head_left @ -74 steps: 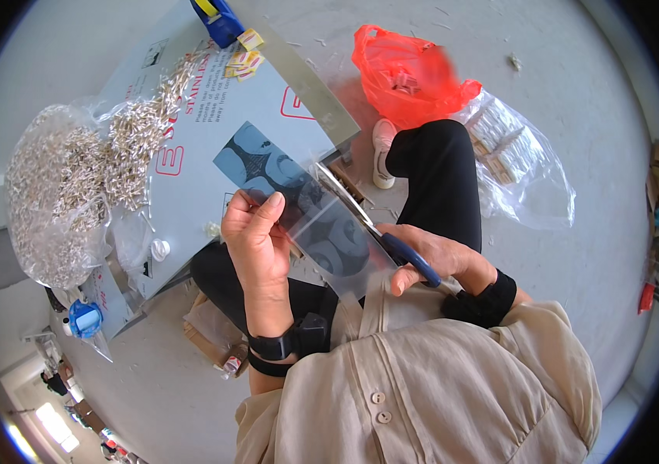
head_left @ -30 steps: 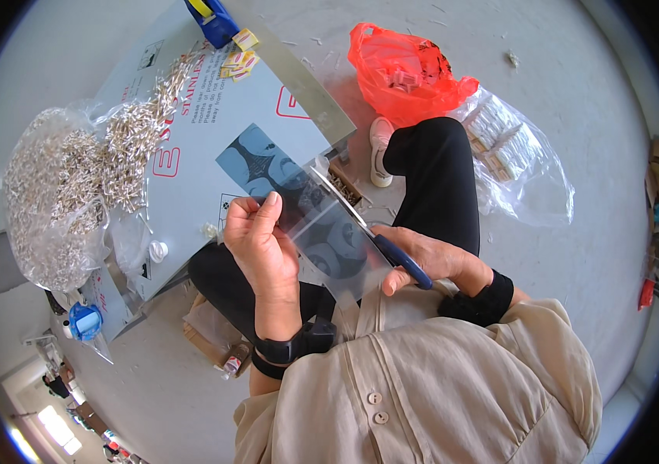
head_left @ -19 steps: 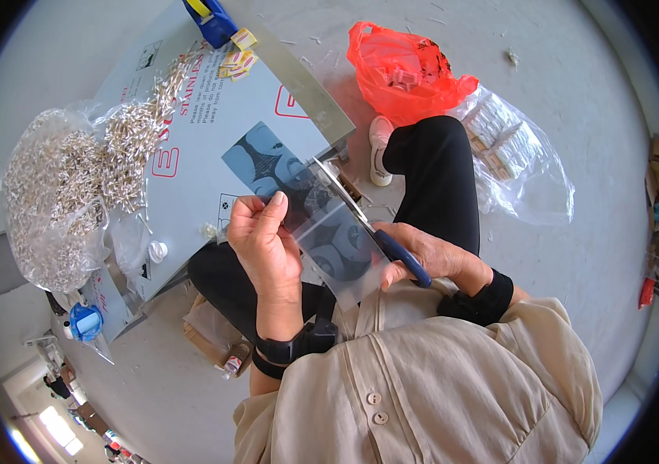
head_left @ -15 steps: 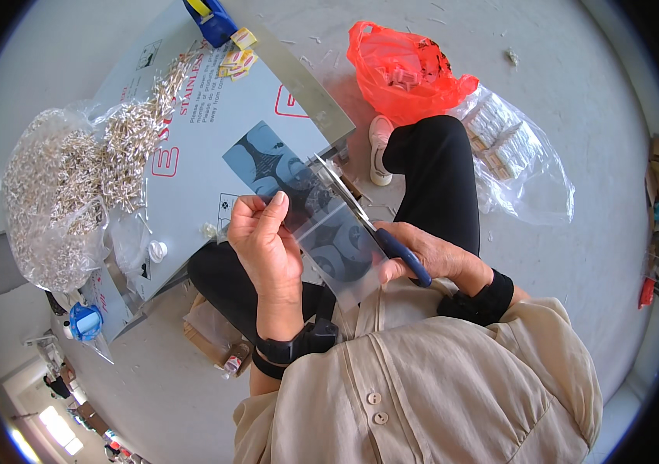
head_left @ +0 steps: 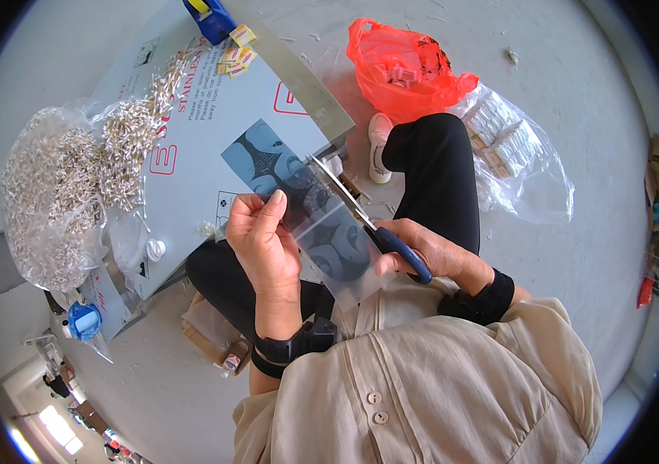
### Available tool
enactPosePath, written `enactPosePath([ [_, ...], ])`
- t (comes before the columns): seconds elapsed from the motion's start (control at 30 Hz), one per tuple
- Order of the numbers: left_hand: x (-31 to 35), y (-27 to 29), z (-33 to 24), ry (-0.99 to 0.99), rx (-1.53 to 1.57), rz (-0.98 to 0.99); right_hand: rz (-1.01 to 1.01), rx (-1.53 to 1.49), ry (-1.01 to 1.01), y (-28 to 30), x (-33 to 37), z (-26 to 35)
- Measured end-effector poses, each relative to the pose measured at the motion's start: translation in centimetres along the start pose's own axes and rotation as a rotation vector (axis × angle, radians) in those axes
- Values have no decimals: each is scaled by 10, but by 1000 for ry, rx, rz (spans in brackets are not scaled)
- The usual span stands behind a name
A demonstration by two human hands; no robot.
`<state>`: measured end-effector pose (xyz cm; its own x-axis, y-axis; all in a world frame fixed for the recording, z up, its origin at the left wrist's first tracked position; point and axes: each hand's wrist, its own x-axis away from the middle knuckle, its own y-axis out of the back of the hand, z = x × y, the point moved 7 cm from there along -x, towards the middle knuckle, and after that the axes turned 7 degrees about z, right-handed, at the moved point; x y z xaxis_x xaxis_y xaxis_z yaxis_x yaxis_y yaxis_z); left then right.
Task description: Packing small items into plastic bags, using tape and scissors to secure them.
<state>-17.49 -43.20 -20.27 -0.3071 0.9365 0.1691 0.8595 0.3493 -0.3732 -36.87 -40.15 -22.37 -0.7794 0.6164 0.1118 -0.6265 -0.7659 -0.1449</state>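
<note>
My left hand (head_left: 266,241) pinches the left edge of a long, dark translucent film sheet (head_left: 336,246) between thumb and fingers. Grey-blue rounded shapes show on the sheet, which looks like X-ray film, and its lower end is paler and clear. Closed around the dark blue handles of a pair of scissors (head_left: 401,249) is my right hand (head_left: 431,251). The metal blades point up and to the left, lying along the film's right edge. Whether they are cutting into it I cannot tell. The film's far end reaches over the tabletop.
A metal-edged table (head_left: 198,166) holds a plastic bag of cotton swabs (head_left: 55,197), loose swabs (head_left: 130,147), small yellow packets (head_left: 235,60) and a blue tape dispenser (head_left: 212,22). On the floor lie a red plastic bag (head_left: 407,77) and a clear bag of white packs (head_left: 511,155).
The scissors and my right thumb have shifted slightly. My left hand and the film have moved only a touch up and left.
</note>
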Motion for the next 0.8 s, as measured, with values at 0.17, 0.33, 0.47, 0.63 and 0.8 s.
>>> enactPosePath([
  [0.17,0,0,2,3,20,8,-16,-53,-85,-2,1,-10],
  [0.33,1,-2,-1,-14,16,7,-29,-50,-71,-2,0,-4],
  [0.47,2,-4,0,21,53,-68,-88,-83,-39,-1,0,-6],
  [0.63,-1,15,-6,-45,-19,-50,-68,-154,-119,4,0,-2],
  [0.8,-9,51,-25,-62,61,-237,-287,914,-198,22,-16,-3],
])
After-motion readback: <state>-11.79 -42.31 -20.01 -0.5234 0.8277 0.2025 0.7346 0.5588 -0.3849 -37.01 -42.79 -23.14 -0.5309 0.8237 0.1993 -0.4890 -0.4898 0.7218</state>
